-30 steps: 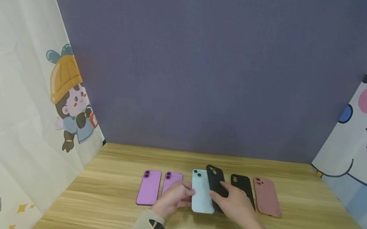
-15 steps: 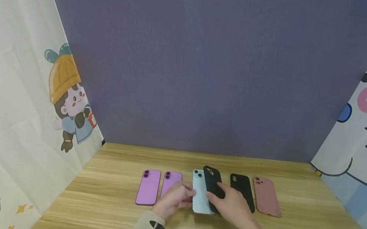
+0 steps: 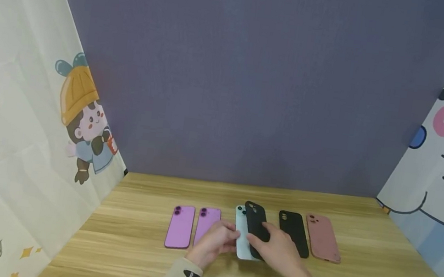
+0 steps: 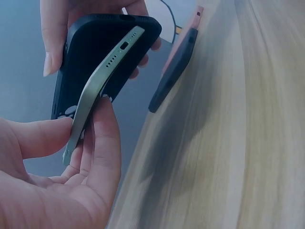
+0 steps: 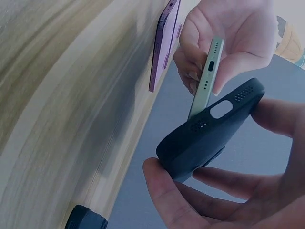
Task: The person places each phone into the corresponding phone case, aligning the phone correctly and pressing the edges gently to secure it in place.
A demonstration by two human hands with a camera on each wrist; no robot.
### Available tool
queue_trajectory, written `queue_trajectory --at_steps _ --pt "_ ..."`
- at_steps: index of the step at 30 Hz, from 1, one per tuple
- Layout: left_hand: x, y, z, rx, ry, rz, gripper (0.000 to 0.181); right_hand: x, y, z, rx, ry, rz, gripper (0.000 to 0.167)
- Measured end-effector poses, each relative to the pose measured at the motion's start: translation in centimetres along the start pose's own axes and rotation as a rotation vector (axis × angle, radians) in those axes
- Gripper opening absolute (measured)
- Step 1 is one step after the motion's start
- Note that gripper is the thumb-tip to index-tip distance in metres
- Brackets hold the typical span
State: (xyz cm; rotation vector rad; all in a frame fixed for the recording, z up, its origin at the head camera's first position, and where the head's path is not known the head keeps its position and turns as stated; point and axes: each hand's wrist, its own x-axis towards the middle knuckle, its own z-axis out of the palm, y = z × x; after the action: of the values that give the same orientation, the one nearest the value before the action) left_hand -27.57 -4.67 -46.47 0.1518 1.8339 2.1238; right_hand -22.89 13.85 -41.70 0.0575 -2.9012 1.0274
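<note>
A pale blue phone (image 3: 243, 238) is pinched along its left edge by my left hand (image 3: 215, 243), thumb on one face and fingers behind. My right hand (image 3: 280, 252) grips a black phone case (image 3: 255, 221) by its sides. The case overlaps the right part of the phone's back. In the right wrist view, the phone's port edge (image 5: 209, 71) tilts into the open side of the case (image 5: 209, 129). Seen from the left wrist, the phone (image 4: 97, 81) stands at an angle to the case's inside (image 4: 81, 47), so the two are not flush.
Two purple phones (image 3: 179, 226) lie on the wooden table (image 3: 128, 256) to the left, one partly behind my left hand. To the right lie another black case (image 3: 294, 230) and a pink phone or case (image 3: 323, 238). A dark blue panel (image 3: 228, 88) stands behind the table.
The black case has shifted left over the pale blue phone, covering more of its back. My right hand moved left with it; my left hand and the phone moved slightly right.
</note>
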Motion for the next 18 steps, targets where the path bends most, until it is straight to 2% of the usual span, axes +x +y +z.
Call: queue_trajectory --at_steps 6,12,15,18 --pt "0.04 -0.22 0.25 0.005 0.0 0.011 0.021 0.04 0.15 0.24 0.013 -0.022 0.014 0.084" --pt "-0.19 -0.07 0.47 0.005 -0.004 0.009 0.018 -0.11 0.28 0.43 0.002 -0.018 -0.006 0.084" --pt "-0.21 -0.11 0.49 0.009 -0.004 0.011 0.016 -0.08 0.41 0.51 -0.004 -0.004 -0.029 0.077" --pt "-0.21 -0.2 0.43 0.01 0.001 0.015 0.016 0.06 0.54 0.49 -0.01 0.025 -0.053 0.063"
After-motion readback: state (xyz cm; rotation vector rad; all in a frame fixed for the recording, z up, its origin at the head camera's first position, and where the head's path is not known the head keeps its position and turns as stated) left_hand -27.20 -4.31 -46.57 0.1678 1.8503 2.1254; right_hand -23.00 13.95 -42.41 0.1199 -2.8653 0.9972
